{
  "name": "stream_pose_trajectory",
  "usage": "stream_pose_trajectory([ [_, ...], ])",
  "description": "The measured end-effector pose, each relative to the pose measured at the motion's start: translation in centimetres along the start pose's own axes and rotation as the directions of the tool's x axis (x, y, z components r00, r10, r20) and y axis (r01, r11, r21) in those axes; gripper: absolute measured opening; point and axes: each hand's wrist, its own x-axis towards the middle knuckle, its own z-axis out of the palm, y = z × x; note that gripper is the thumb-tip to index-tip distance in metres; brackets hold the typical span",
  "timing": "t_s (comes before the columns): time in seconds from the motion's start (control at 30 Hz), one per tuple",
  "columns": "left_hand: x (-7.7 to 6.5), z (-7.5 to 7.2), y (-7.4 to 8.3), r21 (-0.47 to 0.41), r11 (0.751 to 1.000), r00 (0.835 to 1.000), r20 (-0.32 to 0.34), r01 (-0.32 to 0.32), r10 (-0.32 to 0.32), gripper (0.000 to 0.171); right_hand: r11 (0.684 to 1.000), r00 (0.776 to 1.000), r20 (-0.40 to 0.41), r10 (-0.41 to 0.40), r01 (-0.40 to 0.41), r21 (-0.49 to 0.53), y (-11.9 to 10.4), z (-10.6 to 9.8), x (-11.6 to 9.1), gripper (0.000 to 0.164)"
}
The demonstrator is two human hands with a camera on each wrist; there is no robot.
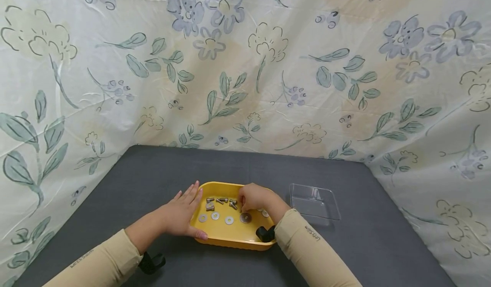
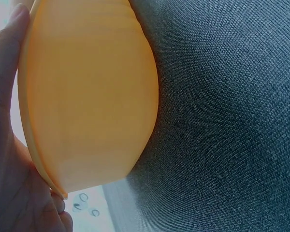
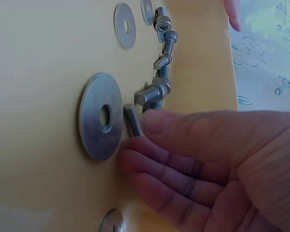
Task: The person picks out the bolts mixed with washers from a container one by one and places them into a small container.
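A yellow tray (image 1: 238,240) holds several socket-head screws (image 1: 209,208) in a row and several flat washers (image 1: 229,220). My left hand (image 1: 180,214) rests on the tray's left end, fingers extended toward the far corner and thumb on the near rim. Inside the tray, my right hand (image 1: 253,197) pinches a screw (image 3: 132,118) between thumb and fingers; its shank shows, while its other end is hidden. Just beside that shank is a large washer (image 3: 100,116), bigger than the other washers. More screws (image 3: 157,92) lie past the thumb.
To the right of the tray stands a clear plastic box (image 1: 314,204) on the dark grey tabletop (image 1: 184,163). A flower-patterned curtain (image 1: 245,65) surrounds the table at the back and sides. Black wrist-worn pieces (image 1: 264,234) hang at both wrists.
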Motion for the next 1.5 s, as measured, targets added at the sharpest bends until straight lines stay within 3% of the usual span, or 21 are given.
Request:
stream_pose_trajectory([
  [0.2,0.0,0.0,0.0,0.004,1.0,1.0,-0.001,0.001,-0.001,0.129,0.998,0.999,0.016,-0.039,0.04,-0.046,-0.2,0.1,0.0,0.004],
  [0.53,0.2,0.0,0.1,0.004,1.0,1.0,0.005,0.019,-0.019,0.129,0.996,0.994,0.058,-0.088,0.088,0.014,-0.7,0.4,0.3,0.005],
  [0.83,0.1,0.1,0.1,0.004,1.0,1.0,-0.003,0.017,-0.017,0.129,0.987,0.985,0.053,-0.162,0.162,0.006,-0.5,0.9,0.8,0.009],
  [1.2,0.0,0.1,0.1,0.009,1.0,1.0,-0.022,0.005,-0.004,0.128,0.985,0.984,0.054,-0.171,0.17,0.029,-0.4,1.3,1.2,0.009],
  [1.5,-0.1,0.1,0.1,-0.001,1.0,1.0,-0.025,0.006,-0.006,0.128,0.984,0.984,0.023,-0.178,0.179,-0.012,-0.3,1.3,1.2,0.013],
])
